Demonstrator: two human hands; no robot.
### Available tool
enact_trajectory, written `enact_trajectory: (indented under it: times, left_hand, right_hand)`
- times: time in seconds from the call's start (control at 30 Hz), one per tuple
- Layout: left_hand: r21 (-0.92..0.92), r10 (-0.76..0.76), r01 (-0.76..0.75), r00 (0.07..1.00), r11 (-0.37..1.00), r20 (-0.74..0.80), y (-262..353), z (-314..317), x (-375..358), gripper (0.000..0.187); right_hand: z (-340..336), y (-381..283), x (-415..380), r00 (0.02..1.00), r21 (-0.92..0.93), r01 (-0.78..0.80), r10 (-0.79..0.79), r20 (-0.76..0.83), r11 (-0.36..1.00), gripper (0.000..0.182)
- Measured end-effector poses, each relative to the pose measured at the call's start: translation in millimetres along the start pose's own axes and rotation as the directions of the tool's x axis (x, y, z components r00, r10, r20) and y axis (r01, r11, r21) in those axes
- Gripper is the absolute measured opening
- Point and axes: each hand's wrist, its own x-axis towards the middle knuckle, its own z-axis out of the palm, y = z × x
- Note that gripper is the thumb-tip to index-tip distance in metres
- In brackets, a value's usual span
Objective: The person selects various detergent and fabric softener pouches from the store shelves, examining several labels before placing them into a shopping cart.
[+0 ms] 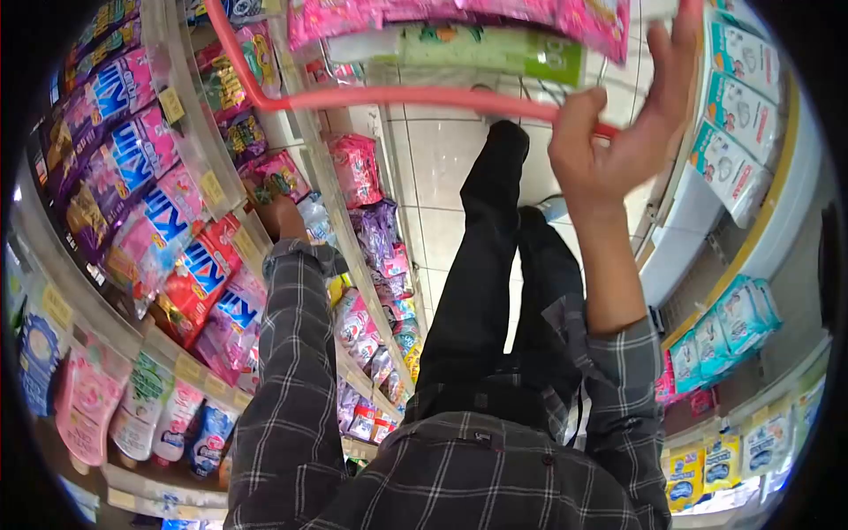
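My left hand [276, 212] reaches in under a shelf edge on the left, right by a pink pouch with green on it [284, 172]. Its fingers are mostly hidden, so whether it grips the pouch cannot be told. My right hand [623, 132] is against the red handle bar [406, 95] of a shopping cart, its fingers stretched out and apart rather than wrapped round the bar. Beyond the bar, pink packs [459, 13] lie in the cart, with a light green pack [495, 51] in front of them.
Left shelves carry several pink, red and purple pouches [163, 221], with bottle-shaped refill packs [93, 397] lower down. On the right shelf stand white-and-teal packs [729, 168], teal packs [720, 331] and yellow packs [702, 473]. Pale floor tiles [442, 177] run between the shelves.
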Motion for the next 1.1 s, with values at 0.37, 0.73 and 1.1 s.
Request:
enact_trajectory:
  times: [0.37, 0.73, 1.1]
  left_hand:
    - [-0.095, 0.174, -0.193, 0.969, 0.977, -0.175, -7, 5, 17, 0.050]
    - [-0.186, 0.011, -0.028, 0.995, 0.982, -0.096, -13, -1, 12, 0.043]
    - [-0.634, -0.276, 0.309, 0.949, 0.709, 0.153, 7, 3, -19, 0.037]
  right_hand:
    - [2, 20, -8, 0.930, -0.044, 0.299, -0.301, -0.212, 0.953, 0.058]
    - [-4, 15, -2, 0.985, -0.103, 0.162, -0.167, -0.045, 0.981, 0.055]
    - [-9, -6, 11, 0.995, -0.074, 0.101, -0.100, 0.017, 0.992, 0.055]
